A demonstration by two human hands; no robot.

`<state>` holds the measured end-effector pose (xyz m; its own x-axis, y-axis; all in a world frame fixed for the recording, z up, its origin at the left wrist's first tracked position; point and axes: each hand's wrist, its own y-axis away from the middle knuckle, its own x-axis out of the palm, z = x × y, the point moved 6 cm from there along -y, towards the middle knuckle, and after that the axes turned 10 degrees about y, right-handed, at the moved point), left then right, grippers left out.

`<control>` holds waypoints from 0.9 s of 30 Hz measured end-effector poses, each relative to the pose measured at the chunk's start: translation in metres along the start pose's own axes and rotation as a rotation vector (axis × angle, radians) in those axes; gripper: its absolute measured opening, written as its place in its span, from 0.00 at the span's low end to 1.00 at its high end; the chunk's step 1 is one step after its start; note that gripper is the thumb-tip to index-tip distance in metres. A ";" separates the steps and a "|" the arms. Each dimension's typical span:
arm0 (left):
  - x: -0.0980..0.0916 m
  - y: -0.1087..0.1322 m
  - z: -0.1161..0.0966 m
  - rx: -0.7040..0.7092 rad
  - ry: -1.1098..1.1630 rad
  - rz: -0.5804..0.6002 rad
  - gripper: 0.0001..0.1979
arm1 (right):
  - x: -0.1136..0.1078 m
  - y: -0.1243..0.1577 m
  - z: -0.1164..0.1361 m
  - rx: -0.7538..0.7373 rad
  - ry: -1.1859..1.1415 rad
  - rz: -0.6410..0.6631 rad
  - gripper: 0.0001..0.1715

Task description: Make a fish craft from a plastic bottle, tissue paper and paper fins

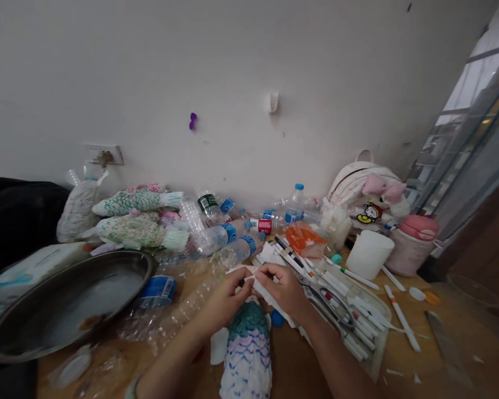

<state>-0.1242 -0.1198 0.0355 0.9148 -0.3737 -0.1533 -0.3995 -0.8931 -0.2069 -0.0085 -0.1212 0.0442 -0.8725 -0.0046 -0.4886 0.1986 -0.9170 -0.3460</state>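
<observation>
Plain pale wall [241, 66] behind; wooden worktop [289, 366], crowded. Clock positions I log from the hands, twelve toward the wall.

Nine o'clock: metal basin [139, 277], wide, dark-rimmed. Ten: scaled fish figures [137, 204], stacked, in green and mixed colours. Eleven to one: clear plastic bottles [224, 234], lying in a heap, blue labels; one stands upright. Two: pale backpack [341, 183] with a pink bow. Between two and three: white cylinder [369, 255]; beyond it, pink-lidded jar [410, 252]. Four: tray of markers [380, 354], silver scissors [332, 307] across it, crowding the right wrist. Under the left forearm, I count one more clear bottle [183, 316].

Hands: left hand [228, 296] and right hand [285, 288], fingertips nearly meeting, each pinching white paper [270, 302] between thumb and fingers. The paper lies at the clock's centre, its strip trailing toward four under the right hand; thin, soft, uneven along the edge.

At six, just below the fingers: scaled body [248, 349], lying lengthwise between the forearms, overlapping scallops, green at the far end, then violet-blue outlines on white.
</observation>
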 end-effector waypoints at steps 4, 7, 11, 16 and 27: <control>0.000 -0.001 0.005 -0.009 0.039 0.001 0.12 | -0.001 0.000 0.001 0.000 0.032 -0.026 0.10; 0.001 0.000 0.002 -0.005 0.093 0.011 0.09 | -0.005 -0.001 0.000 0.008 0.014 -0.050 0.11; -0.003 0.001 -0.004 -0.031 0.167 -0.061 0.10 | -0.007 0.000 -0.001 0.036 -0.064 -0.062 0.12; -0.007 -0.002 -0.002 -0.094 0.281 -0.078 0.14 | -0.003 0.001 0.005 -0.045 0.098 -0.079 0.09; -0.006 -0.001 0.007 -0.023 0.292 -0.059 0.11 | -0.002 0.002 0.005 -0.052 0.076 -0.074 0.09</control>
<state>-0.1295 -0.1152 0.0300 0.9162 -0.3740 0.1440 -0.3464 -0.9197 -0.1847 -0.0085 -0.1249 0.0484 -0.8498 0.0941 -0.5186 0.1598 -0.8916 -0.4237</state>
